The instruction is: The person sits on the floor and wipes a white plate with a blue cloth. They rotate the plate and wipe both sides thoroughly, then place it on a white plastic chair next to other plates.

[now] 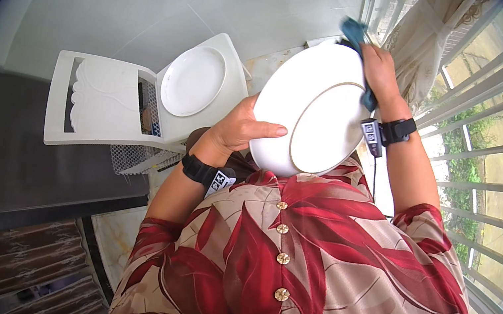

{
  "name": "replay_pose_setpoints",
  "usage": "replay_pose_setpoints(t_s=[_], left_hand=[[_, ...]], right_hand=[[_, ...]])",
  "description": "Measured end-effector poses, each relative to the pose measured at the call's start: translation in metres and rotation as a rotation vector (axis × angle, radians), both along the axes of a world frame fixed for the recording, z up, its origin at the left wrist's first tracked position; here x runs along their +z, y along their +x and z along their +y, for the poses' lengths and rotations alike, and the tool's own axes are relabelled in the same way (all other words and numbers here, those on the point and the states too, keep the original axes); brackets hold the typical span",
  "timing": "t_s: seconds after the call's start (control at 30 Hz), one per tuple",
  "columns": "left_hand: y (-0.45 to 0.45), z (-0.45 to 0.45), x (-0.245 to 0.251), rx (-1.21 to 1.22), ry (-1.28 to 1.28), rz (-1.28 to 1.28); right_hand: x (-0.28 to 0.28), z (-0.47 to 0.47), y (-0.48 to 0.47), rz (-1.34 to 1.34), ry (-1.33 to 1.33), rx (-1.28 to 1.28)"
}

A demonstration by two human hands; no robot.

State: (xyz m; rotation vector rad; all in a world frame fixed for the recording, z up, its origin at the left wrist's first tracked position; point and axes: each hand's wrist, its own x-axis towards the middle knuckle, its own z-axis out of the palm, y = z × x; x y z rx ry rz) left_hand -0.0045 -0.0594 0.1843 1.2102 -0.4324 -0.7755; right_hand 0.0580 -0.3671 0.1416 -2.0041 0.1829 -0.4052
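My left hand [242, 125] grips the left rim of a white plate [287, 97], its thumb lying across the surface. The plate is held tilted above my lap, and a ring-shaped foot shows on the side in view. At the plate's upper right edge, my right hand [380, 74] is closed on a dark teal cloth [353, 31], part of which hangs down along the rim. The cloth's upper end is blurred. A second white plate [193, 81] rests on the seat of a white chair to the left.
The white chair [100, 97] has a carved backrest, with a mesh basket [129, 161] beyond it. A dark panel [44, 161] stands at the left. On the right are a tied curtain [418, 40] and a barred window [483, 185]. A cable [374, 178] hangs from my right wrist device.
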Motion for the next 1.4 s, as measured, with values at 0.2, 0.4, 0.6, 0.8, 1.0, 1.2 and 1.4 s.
replay_pose_setpoints(t_s=[0.2,0.4,0.6,0.8,1.0,1.2,1.4], left_hand=[[-0.004,0.012,-0.009,0.035,-0.044,0.056],[-0.003,0.012,-0.002,-0.047,0.009,-0.008],[0.0,-0.005,0.004,-0.104,0.017,-0.036],[0.006,-0.014,-0.004,0.024,-0.03,-0.162],[-0.005,0.006,-0.002,0.002,-0.008,0.02],[-0.012,0.028,-0.014,0.075,-0.058,0.086],[-0.02,0.04,-0.029,0.098,-0.084,0.078]], right_hand=[[-0.124,-0.001,-0.079,0.37,1.18,0.025],[-0.052,-0.007,-0.061,0.127,0.673,-0.283],[0.067,0.066,-0.06,-0.404,-0.071,-0.029],[0.087,0.133,-0.071,-0.854,-0.55,0.3],[0.031,0.054,-0.032,-0.266,-0.094,-0.063],[-0.099,0.014,-0.062,0.226,0.398,-0.081],[-0.135,0.032,-0.104,0.261,1.184,-0.259]])
